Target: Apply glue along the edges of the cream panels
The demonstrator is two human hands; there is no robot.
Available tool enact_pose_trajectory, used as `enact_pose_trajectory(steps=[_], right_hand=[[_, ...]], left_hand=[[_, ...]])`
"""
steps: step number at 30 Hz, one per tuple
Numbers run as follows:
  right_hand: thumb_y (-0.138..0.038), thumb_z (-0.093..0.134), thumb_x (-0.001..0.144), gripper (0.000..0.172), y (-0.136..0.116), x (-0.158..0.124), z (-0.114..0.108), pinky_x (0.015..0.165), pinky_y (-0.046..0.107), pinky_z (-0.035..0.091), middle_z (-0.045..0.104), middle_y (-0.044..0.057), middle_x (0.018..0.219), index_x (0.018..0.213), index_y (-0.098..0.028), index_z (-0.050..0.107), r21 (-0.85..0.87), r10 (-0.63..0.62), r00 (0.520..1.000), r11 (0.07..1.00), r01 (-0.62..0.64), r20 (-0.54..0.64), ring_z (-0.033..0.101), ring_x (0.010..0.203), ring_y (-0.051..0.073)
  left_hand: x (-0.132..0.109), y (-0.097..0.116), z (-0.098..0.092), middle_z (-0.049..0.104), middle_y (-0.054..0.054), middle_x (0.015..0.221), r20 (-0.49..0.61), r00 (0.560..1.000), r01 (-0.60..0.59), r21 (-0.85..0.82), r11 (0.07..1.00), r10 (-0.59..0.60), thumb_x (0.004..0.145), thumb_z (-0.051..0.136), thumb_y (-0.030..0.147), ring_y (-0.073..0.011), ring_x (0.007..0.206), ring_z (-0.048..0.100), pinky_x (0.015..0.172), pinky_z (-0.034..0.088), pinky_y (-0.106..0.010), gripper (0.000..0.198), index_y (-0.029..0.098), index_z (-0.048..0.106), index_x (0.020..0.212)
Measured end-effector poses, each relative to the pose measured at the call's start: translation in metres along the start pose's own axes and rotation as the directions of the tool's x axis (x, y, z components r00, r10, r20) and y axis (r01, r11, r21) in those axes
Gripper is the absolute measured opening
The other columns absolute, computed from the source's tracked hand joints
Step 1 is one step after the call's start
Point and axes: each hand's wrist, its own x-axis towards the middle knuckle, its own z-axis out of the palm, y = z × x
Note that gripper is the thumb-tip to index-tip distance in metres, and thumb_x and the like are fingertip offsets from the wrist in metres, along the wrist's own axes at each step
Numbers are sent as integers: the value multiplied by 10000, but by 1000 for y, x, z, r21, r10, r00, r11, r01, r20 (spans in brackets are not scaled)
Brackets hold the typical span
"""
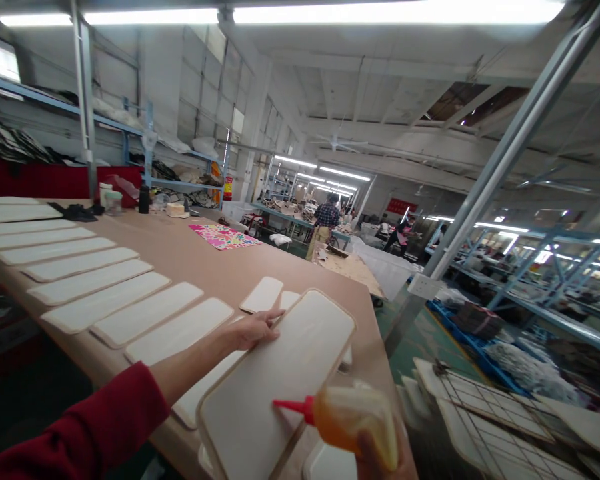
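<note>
My left hand (256, 329) grips the long edge of a white rounded panel (300, 353) with a tan border, which is tilted above the table. Low in the view, my right hand (393, 460) is wrapped round a squeeze bottle (350, 417) of amber liquid, partly blurred. Its red nozzle (293, 405) points left over the panel's white face; whether the tip touches cannot be made out. Several similar white panels (145, 313) lie in a row along the table's left side. A smaller white panel (263, 295) lies just beyond my left hand.
The brown-topped table (180, 243) carries a floral pink sheet (224, 237) and small jars (113, 201) at its far end. A slanted metal post (475, 200) stands at the right, near a rack of panels (500, 413). A person (326, 217) stands farther back.
</note>
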Motion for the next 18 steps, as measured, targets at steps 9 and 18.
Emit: enact_pose_trajectory(steps=[9,18], right_hand=[[-369,823,571,585,1,10,15,729,144,479,612,-16,893,1059,-194,551,60,70,997,996,-71,27,584,787,102],[-307,798,634,532,-4,31,34,720,242,508,612,13,891,1070,-152,537,150,117,987,980,-132,109,598,828,159]], left_hand=[[4,-2,-2,635,-90,1083,-13,1000,19,-11,1000,-19,552,740,96,-213,876,643,782,518,-328,922,210,391,1398],[-1,11,12,655,-74,1010,31,999,16,-15,1000,-15,583,659,58,-211,827,644,718,531,-314,914,200,341,1428]])
